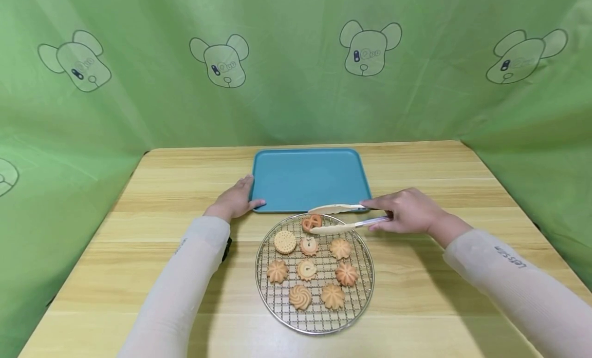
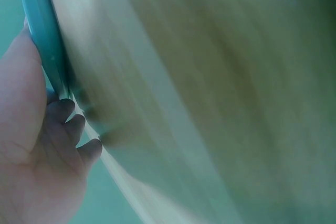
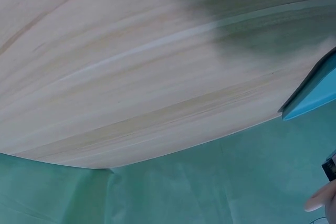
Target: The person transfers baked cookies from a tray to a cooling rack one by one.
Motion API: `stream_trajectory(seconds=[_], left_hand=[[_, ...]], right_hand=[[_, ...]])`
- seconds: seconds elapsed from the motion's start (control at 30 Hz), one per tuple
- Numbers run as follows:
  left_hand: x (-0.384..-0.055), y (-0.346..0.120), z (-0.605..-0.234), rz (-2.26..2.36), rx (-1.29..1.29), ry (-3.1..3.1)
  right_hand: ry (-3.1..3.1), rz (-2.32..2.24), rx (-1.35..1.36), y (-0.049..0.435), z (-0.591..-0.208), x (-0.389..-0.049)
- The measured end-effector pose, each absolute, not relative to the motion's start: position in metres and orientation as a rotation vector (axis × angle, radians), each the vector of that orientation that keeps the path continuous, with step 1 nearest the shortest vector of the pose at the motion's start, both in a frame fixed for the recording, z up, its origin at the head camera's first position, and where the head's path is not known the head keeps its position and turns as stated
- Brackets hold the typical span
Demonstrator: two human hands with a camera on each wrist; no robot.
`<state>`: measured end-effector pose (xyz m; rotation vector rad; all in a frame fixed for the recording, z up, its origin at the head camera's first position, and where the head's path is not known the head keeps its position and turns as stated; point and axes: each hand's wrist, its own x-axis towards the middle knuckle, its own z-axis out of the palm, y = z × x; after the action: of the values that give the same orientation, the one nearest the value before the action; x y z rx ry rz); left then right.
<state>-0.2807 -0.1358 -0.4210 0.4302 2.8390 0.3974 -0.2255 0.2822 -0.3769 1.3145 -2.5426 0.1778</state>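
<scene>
My right hand (image 1: 409, 211) grips metal tongs (image 1: 370, 222) with pale scalloped tips. The tongs are spread, one tip above and one below a small brown pretzel cookie (image 1: 311, 223) at the far edge of a round wire rack (image 1: 314, 331). Beyond the rack lies a blue-green rectangular tray (image 1: 310, 178) with nothing on it. My left hand (image 1: 236, 199) holds the tray's near left corner, the thumb over the rim and the fingers along the left side. The left wrist view shows the thumb against the tray edge (image 2: 44, 30) and the fingertips close to the tabletop.
Several other cookies sit on the rack, among them a round dotted cookie (image 1: 284, 242), a swirl cookie (image 1: 300, 297) and a flower-shaped cookie (image 1: 333, 296). Rack and tray share a light wooden table (image 1: 185, 178). A green curtain (image 1: 296, 106) with bear drawings surrounds it.
</scene>
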Motion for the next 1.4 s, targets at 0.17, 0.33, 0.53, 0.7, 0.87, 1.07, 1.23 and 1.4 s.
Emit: stream_trajectory(seconds=[0.17,0.33,0.53,0.7,0.87,1.07,1.23,1.4], left_hand=[[-0.281,-0.136,-0.421,0.391,0.439,2.841],[-0.281,-0.136,-0.42,0.392,0.44,2.837],[-0.282,-0.137,-0.42,0.404,0.431,2.831],[-0.283,-0.137,-0.421,0.399,0.421,2.831],[-0.282,-0.137,-0.421,0.4,0.422,2.83],[-0.281,-0.137,-0.421,0.396,0.432,2.831],[-0.28,-0.137,-0.421,0.387,0.437,2.835],[-0.279,-0.136,-0.419,0.387,0.429,2.83]], right_hand=[[-2.516,0.183,1.325,0.282,-0.375,-0.225],[-2.529,0.196,1.314,0.283,-0.375,-0.226],[-2.54,0.212,1.291,0.282,-0.376,-0.228],[-2.542,0.225,1.248,0.278,-0.378,-0.227],[-2.623,0.206,1.166,0.272,-0.379,-0.226],[-2.705,0.213,1.092,0.264,-0.382,-0.226],[-2.786,0.224,0.99,0.259,-0.384,-0.225],[-2.828,0.241,0.873,0.254,-0.387,-0.224]])
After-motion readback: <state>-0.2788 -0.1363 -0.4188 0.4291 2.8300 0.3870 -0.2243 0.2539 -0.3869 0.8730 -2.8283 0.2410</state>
